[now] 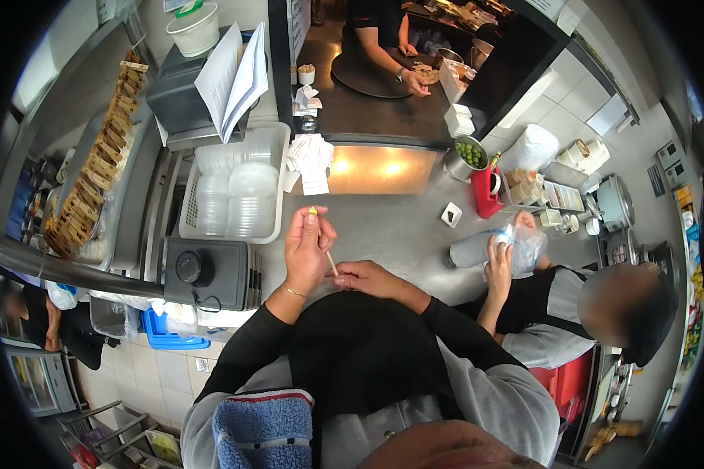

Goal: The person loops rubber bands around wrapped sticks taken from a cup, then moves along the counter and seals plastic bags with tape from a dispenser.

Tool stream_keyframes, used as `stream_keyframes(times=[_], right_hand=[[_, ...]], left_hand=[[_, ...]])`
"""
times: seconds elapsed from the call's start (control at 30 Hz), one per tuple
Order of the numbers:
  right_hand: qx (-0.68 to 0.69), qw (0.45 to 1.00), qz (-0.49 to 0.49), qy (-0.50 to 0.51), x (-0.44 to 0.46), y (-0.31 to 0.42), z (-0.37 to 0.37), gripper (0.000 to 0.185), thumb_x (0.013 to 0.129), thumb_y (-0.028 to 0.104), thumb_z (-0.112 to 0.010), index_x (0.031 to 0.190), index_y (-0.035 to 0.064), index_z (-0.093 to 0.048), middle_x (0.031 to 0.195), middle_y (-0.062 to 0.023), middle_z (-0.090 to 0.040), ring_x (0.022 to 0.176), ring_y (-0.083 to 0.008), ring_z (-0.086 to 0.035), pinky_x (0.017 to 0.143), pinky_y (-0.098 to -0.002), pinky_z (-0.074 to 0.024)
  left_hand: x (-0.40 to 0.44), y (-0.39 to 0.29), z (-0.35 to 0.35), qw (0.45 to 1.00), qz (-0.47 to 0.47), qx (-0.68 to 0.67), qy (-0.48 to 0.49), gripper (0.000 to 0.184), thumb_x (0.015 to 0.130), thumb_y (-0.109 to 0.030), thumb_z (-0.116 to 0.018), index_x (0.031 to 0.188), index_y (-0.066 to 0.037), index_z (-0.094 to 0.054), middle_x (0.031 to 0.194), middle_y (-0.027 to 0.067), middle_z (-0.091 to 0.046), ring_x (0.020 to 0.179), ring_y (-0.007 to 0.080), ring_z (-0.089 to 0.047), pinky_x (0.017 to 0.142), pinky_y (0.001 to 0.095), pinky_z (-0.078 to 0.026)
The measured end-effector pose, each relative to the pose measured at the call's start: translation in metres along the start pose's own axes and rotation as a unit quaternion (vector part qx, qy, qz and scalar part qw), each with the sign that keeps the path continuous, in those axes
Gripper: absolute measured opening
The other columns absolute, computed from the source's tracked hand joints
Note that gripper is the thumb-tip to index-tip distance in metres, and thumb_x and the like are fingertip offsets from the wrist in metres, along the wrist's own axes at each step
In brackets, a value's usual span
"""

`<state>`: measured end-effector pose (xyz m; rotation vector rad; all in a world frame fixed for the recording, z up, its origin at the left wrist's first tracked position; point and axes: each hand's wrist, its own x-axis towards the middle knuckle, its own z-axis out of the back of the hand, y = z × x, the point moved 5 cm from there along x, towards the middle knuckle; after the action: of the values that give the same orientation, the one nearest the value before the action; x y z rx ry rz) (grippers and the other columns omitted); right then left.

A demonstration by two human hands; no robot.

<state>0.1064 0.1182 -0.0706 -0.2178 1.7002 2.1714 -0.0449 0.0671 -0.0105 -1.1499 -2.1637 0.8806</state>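
My left hand (309, 246) is raised over the near edge of the steel counter, its fingers closed round a thin pale stick (332, 263). A small yellow tip (313, 210) shows above the thumb; whether it belongs to the stick is hidden by the fingers. Lower and to the right, my right hand (365, 279) has its fingers pinched at the stick's lower end. Left of my hands stands a white basket (278, 205) of clear plastic tubs (246, 215). Paper slips (313, 160) lie beyond them.
At the right, a co-worker (551, 313) handles a clear plastic bag (516, 248). A small white dish (451, 214), a pot of limes (467, 156) and a red holder (486, 191) stand on the counter (383, 227). Another person's arm (387, 66) reaches beyond the pass.
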Motion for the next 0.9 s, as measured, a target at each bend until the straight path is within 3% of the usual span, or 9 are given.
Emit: stream_keyframes(times=[0.07,0.17,0.27,0.37,0.57,0.9], right_hand=[[0.032,0.999,0.030,-0.012,0.001,-0.005,-0.004,0.034,0.109,0.028,-0.059,0.129,0.0028,-0.068,0.106,-0.0076,-0.076,0.097,-0.0157,-0.070,0.091,-0.0334,-0.0550],[0.100,0.995,0.023,-0.016,0.003,-0.018,-0.005,0.033,0.111,0.029,-0.054,0.122,0.0018,-0.071,0.098,-0.0062,-0.076,0.091,-0.0126,-0.070,0.085,-0.0305,-0.0557],[0.111,0.993,0.005,-0.031,0.002,-0.022,-0.002,0.033,0.112,0.029,-0.053,0.116,0.0027,-0.072,0.091,-0.0047,-0.075,0.084,-0.0117,-0.070,0.077,-0.0291,-0.0558],[0.110,0.993,-0.011,-0.052,-0.003,-0.022,0.000,0.032,0.112,0.029,-0.053,0.113,0.0044,-0.073,0.086,-0.0033,-0.073,0.078,-0.0105,-0.067,0.072,-0.0281,-0.0546],[0.100,0.992,-0.010,-0.078,-0.003,-0.029,-0.003,0.033,0.112,0.032,-0.053,0.111,0.0064,-0.074,0.081,-0.0015,-0.069,0.070,-0.0087,-0.062,0.067,-0.0267,-0.0515],[0.080,0.994,-0.028,-0.070,-0.004,-0.019,0.001,0.035,0.111,0.034,-0.052,0.108,0.0068,-0.075,0.079,-0.0030,-0.071,0.071,-0.0117,-0.063,0.070,-0.0292,-0.0521]], left_hand=[[-0.003,0.005,0.000,0.997,-0.001,-0.076,0.005,0.029,0.114,-0.027,-0.048,0.129,-0.004,-0.059,0.087,0.0030,-0.064,0.072,0.0079,-0.047,0.063,0.0234,-0.040],[-0.003,0.010,0.003,0.999,-0.015,-0.026,-0.043,0.034,0.115,-0.029,-0.047,0.132,-0.003,-0.061,0.092,0.0048,-0.067,0.078,0.0095,-0.053,0.070,0.0241,-0.045],[-0.004,-0.001,0.014,0.978,-0.073,0.186,-0.064,0.035,0.113,-0.027,-0.052,0.131,0.000,-0.065,0.096,0.0060,-0.071,0.083,0.0094,-0.058,0.075,0.0243,-0.049],[-0.010,-0.015,0.015,0.953,-0.063,0.289,-0.066,0.032,0.110,-0.023,-0.059,0.124,0.003,-0.070,0.095,0.0058,-0.074,0.081,0.0077,-0.061,0.074,0.0237,-0.051],[-0.020,-0.012,0.034,0.964,-0.021,0.254,-0.082,0.027,0.107,-0.019,-0.064,0.114,0.004,-0.074,0.089,0.0049,-0.074,0.070,0.0065,-0.059,0.063,0.0227,-0.050],[-0.026,-0.008,0.023,0.970,-0.052,0.215,-0.100,0.027,0.108,-0.017,-0.062,0.119,0.005,-0.072,0.088,0.0051,-0.072,0.066,0.0057,-0.057,0.061,0.0219,-0.050]])
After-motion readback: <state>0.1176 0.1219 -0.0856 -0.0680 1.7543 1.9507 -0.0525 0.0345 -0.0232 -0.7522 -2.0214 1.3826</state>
